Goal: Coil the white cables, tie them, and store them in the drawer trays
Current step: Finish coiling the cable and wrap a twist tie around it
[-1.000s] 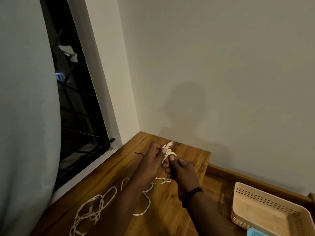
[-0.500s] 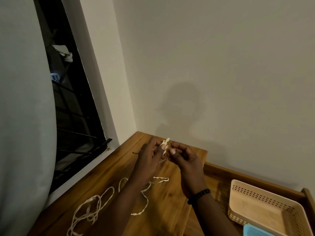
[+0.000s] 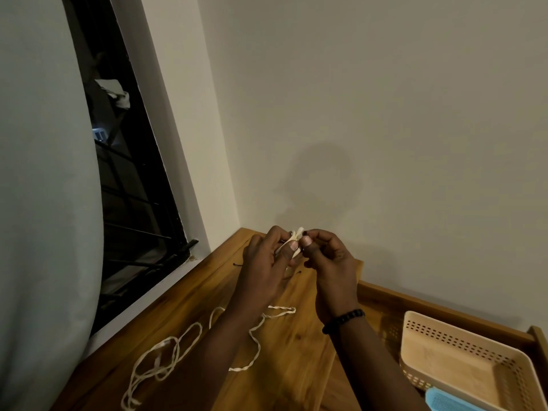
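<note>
Both hands (image 3: 267, 262) (image 3: 329, 262) pinch cable bundle (image 3: 295, 240); beige tray (image 3: 462, 330) seemingly holds nothing.

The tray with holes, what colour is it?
The tray is beige, seen in the head view.

wooden worktop (image 3: 189, 295) in wall corner; loose white cable (image 3: 166, 363) lies looped on it, small black tie (image 3: 237, 264) near its back.

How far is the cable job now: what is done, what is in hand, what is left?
Done: one small cable bundle looks coiled. In hand: the left hand grips it while the right hand pinches what seems a dark tie at its top. Left: a loose white cable lies uncoiled on the wooden top, and the beige tray shows no cables.
</note>
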